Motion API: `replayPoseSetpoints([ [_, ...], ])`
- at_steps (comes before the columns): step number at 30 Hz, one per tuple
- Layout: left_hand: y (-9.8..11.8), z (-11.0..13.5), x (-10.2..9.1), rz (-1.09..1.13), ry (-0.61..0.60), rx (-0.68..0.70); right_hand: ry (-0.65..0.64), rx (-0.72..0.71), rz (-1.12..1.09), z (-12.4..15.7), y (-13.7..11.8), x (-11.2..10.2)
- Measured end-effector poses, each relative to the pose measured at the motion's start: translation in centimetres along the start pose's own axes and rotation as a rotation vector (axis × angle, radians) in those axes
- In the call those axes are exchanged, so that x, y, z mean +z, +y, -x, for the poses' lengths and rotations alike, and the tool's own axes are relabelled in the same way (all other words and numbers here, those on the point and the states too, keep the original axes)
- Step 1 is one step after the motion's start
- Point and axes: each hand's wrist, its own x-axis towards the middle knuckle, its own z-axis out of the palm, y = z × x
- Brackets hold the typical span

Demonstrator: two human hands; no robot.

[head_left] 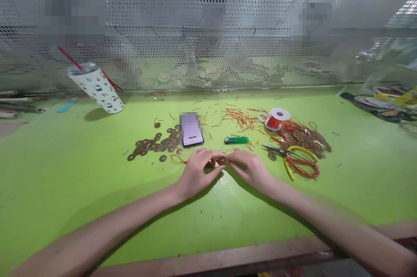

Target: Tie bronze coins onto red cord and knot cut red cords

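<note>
My left hand (199,172) pinches a round bronze-coloured coin (223,161) with a hole in it, near the middle of the green table. A red cord (179,159) runs out behind the left hand and ends in a loop. Close against the coin's right side, my right hand (249,167) has its thumb and fingertips pressed together; the cord there is too small to make out clearly. Just beyond the hands lie a green lighter (236,140) and a phone (192,131) with a lit screen.
Loose coins (163,141) are spread at left. To the right lie scissors (295,159) with red and yellow handles, a spool of red cord (276,120) and a pile of corded coins (302,138). Cord scraps (239,117) litter the back. A tumbler (97,88) stands before the perforated metal screen (156,42).
</note>
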Motion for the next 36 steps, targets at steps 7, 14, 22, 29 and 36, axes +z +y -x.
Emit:
replayPoseSetpoints([
  [7, 0.1, 0.0, -0.1, 0.011, 0.009, -0.001, 0.009, 0.039, -0.058, 0.1, 0.0, -0.1],
  [14, 0.0, 0.1, 0.1, -0.019, -0.008, 0.008, -0.023, 0.153, -0.162, 0.0, -1.1, -0.1],
  [22, -0.3, 0.4, 0.3, -0.070, 0.025, 0.094, -0.040, 0.301, -0.318, -0.2, -2.4, -0.2],
  [29, -0.3, 0.4, 0.2, -0.106, 0.037, 0.051, -0.133, 0.435, -0.590, -0.4, -3.1, -0.5],
  [36, -0.4, 0.5, 0.4, -0.166, 0.037, 0.114, -0.035, 0.522, -0.621, -0.4, -3.2, 1.0],
])
